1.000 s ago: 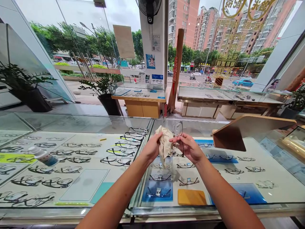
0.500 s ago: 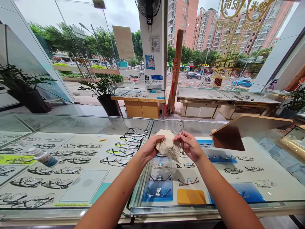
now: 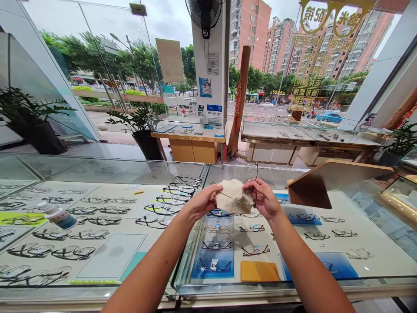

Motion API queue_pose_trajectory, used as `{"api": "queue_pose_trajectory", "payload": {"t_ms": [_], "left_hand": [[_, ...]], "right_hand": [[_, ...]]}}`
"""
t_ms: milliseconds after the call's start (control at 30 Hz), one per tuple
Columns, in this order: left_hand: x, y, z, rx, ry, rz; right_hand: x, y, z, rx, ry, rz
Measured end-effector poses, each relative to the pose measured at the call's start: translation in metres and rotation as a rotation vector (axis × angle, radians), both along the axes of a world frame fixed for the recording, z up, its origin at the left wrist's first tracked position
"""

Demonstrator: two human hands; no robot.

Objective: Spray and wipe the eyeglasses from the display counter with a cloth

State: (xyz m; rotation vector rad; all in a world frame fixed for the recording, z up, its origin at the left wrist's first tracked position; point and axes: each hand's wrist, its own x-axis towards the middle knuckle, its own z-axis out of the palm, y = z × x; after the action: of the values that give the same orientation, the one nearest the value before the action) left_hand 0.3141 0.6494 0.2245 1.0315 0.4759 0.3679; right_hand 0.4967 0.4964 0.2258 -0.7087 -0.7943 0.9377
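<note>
Both my hands are raised over the glass display counter (image 3: 97, 169). My left hand (image 3: 202, 201) is closed on a beige cleaning cloth (image 3: 232, 196), which is wrapped around one lens. My right hand (image 3: 264, 198) pinches a thin-rimmed pair of glasses (image 3: 251, 173); its other lens stands up clear above my fingers. The two hands nearly touch, with the cloth between them.
Under the glass lie several rows of spectacle frames (image 3: 166, 204). A small white bottle (image 3: 57, 215) lies on the counter at left. A wooden-backed mirror stand (image 3: 325, 180) sits at right. Potted plants (image 3: 143, 126) and more counters (image 3: 192, 139) stand beyond.
The cloth has gone from hanging loose to spread over the lens, and both hands have shifted slightly right and up.
</note>
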Motion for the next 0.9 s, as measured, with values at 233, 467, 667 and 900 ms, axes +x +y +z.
{"api": "queue_pose_trajectory", "payload": {"t_ms": [233, 467, 667, 900], "left_hand": [[-0.002, -0.004, 0.006, 0.007, -0.077, -0.023], [-0.003, -0.007, 0.006, 0.02, 0.029, -0.048], [-0.004, -0.007, 0.008, 0.069, -0.1, -0.005], [-0.005, -0.01, 0.019, 0.193, -0.214, 0.204]], "right_hand": [[0.004, 0.001, -0.004, -0.04, -0.001, 0.029], [0.001, 0.002, -0.005, -0.044, -0.025, 0.048], [0.002, 0.004, -0.006, -0.07, -0.014, 0.043], [-0.001, 0.005, -0.002, -0.084, -0.102, -0.074]]}}
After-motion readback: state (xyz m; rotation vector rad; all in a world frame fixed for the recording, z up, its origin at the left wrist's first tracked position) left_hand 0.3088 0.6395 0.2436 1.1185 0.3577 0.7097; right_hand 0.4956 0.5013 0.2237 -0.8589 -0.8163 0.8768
